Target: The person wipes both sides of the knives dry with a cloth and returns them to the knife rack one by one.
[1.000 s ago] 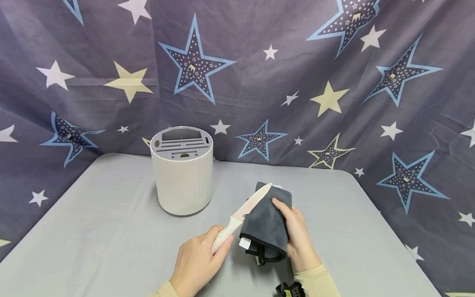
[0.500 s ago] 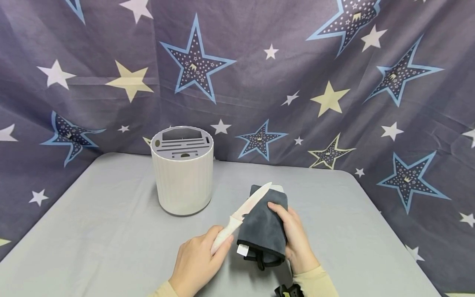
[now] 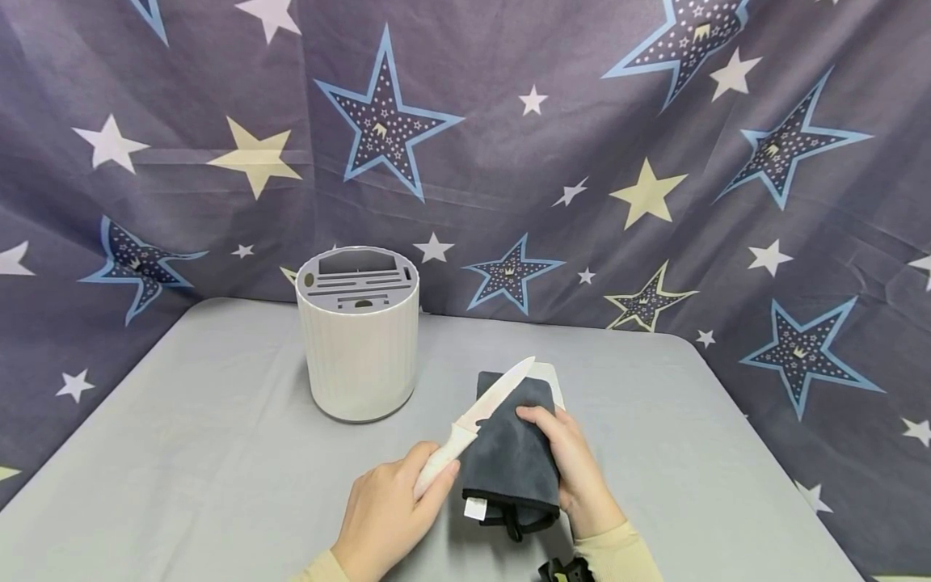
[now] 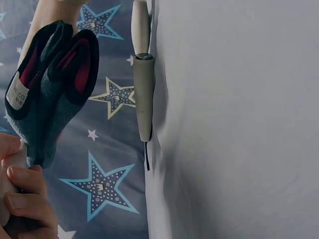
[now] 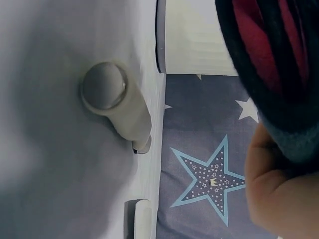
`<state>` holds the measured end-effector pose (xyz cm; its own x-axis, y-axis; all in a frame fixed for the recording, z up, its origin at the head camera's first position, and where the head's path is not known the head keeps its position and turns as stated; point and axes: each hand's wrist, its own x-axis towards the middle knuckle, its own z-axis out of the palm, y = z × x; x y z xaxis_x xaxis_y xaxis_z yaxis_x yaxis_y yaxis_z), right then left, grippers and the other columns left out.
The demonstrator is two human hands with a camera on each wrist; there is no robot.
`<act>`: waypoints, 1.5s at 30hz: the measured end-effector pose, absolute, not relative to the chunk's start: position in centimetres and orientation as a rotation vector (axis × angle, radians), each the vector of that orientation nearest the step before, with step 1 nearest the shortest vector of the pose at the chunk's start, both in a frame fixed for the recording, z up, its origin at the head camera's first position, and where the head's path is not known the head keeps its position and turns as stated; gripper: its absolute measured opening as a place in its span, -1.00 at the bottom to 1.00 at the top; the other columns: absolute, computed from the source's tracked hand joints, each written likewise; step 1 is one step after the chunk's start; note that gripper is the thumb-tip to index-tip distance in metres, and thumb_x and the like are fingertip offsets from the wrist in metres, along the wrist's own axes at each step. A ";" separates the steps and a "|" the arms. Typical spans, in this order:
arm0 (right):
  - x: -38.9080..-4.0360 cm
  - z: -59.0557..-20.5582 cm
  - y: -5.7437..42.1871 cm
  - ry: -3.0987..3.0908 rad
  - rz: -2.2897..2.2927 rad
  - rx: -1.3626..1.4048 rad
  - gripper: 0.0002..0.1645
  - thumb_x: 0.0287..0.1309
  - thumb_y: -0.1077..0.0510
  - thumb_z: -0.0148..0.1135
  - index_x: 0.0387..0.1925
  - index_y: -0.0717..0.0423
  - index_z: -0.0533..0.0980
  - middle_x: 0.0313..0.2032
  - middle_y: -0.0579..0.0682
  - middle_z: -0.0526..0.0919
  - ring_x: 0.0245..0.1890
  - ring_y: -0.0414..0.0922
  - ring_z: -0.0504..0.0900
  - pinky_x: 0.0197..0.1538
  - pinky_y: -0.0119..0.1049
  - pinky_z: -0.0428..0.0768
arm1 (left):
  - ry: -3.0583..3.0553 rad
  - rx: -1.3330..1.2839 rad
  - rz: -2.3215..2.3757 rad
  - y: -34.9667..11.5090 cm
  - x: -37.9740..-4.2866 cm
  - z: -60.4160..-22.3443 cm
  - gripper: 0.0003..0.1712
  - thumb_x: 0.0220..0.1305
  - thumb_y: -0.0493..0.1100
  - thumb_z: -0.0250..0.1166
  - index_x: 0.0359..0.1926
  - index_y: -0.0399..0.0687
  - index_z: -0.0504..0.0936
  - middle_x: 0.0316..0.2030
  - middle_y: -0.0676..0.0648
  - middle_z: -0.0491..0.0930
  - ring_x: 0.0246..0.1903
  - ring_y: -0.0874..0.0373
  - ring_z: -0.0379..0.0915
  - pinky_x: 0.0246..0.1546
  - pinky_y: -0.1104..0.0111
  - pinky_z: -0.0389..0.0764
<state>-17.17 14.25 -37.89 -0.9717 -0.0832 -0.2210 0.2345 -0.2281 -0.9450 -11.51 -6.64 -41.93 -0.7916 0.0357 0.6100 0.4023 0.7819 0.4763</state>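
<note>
In the head view my left hand [image 3: 393, 505] grips the white handle of a kitchen knife [image 3: 476, 424], its pale blade pointing up and right. The blade overlaps the left edge of a folded dark grey cloth [image 3: 512, 453] with black trim, a loop and a white tag. My right hand [image 3: 582, 477] holds that cloth from its right side, thumb on top. The left wrist view shows the cloth's folds with red inside and my left fingers [image 4: 30, 199] curled on the handle. A white flat object [image 3: 547, 373] shows beyond the cloth's far edge.
A white ribbed knife block [image 3: 358, 347] with a slotted grey top stands at the back left of the grey-covered table [image 3: 182, 453]. Below the hands, a pale handle with a metal end cap [image 5: 104, 87] lies on the table. Behind hangs a star-patterned curtain [image 3: 465, 162].
The right hand has drawn the cloth a little toward the body and left, along the blade, uncovering more of the white flat object. The left hand and knife have barely moved.
</note>
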 end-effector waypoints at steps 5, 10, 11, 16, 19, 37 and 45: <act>-17.1 -37.9 14.3 1.800 -2.260 0.148 -0.68 0.25 0.11 0.17 0.00 0.09 0.39 -0.41 -0.13 0.65 -0.45 -0.22 0.67 -0.29 -0.27 0.65 | -2.389 -0.327 -0.818 -6.6 -11.5 -41.9 -0.80 0.15 0.04 0.42 -0.27 0.18 0.59 -0.76 0.36 0.10 -0.73 0.46 0.02 -0.71 0.52 0.09; -17.0 -37.9 14.4 1.787 -2.231 0.111 -0.72 0.25 0.12 0.16 -0.03 0.06 0.40 -0.41 -0.14 0.65 -0.45 -0.23 0.68 -0.30 -0.27 0.66 | -2.375 -0.344 -0.809 -6.7 -11.5 -41.9 -0.79 0.13 0.03 0.44 -0.27 0.17 0.59 -0.76 0.35 0.10 -0.74 0.47 0.01 -0.71 0.53 0.07; -17.0 -37.9 14.4 1.787 -2.225 0.102 -0.73 0.25 0.13 0.16 -0.04 0.07 0.41 -0.42 -0.14 0.65 -0.45 -0.23 0.68 -0.30 -0.27 0.66 | -2.372 -0.347 -0.806 -6.7 -11.5 -41.9 -0.79 0.13 0.03 0.44 -0.27 0.17 0.59 -0.76 0.35 0.10 -0.74 0.47 0.01 -0.72 0.54 0.07; -17.1 -38.2 14.5 1.797 -2.187 0.063 -0.73 0.25 0.13 0.17 -0.05 0.11 0.44 -0.39 -0.11 0.65 -0.44 -0.20 0.69 -0.29 -0.25 0.67 | -2.376 -0.348 -0.805 -6.7 -11.5 -41.8 -0.79 0.13 0.03 0.44 -0.27 0.17 0.59 -0.77 0.34 0.10 -0.74 0.47 0.01 -0.72 0.54 0.06; -17.2 -38.3 14.5 1.820 -2.160 0.045 -0.70 0.23 0.12 0.19 -0.03 0.14 0.46 -0.37 -0.09 0.65 -0.43 -0.17 0.70 -0.27 -0.22 0.68 | -2.382 -0.346 -0.807 -6.6 -11.4 -41.8 -0.79 0.13 0.03 0.43 -0.27 0.17 0.59 -0.77 0.34 0.09 -0.74 0.47 0.01 -0.72 0.55 0.05; -17.2 -38.4 14.4 1.875 -2.055 -0.025 -0.60 0.22 0.11 0.20 0.05 0.19 0.44 -0.32 -0.06 0.65 -0.38 -0.15 0.70 -0.23 -0.20 0.68 | -2.403 -0.346 -0.805 -6.6 -11.4 -41.8 -0.77 0.12 0.05 0.44 -0.23 0.18 0.62 -0.77 0.34 0.15 -0.74 0.48 0.05 -0.72 0.53 0.09; -17.2 -38.3 14.4 1.853 -2.115 -0.006 -0.76 0.23 0.17 0.17 -0.08 0.13 0.49 -0.39 -0.12 0.64 -0.42 -0.21 0.67 -0.25 -0.27 0.66 | -2.403 -0.348 -0.798 -6.6 -11.5 -41.8 -0.78 0.13 0.06 0.44 -0.24 0.19 0.62 -0.77 0.34 0.16 -0.74 0.48 0.04 -0.72 0.53 0.09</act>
<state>-17.19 14.35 -38.34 -0.9460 -0.2466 -0.2103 0.2409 -0.1012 -0.9653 -11.53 -6.60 -41.83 -0.7996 0.0623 0.5973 0.4074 0.7871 0.4632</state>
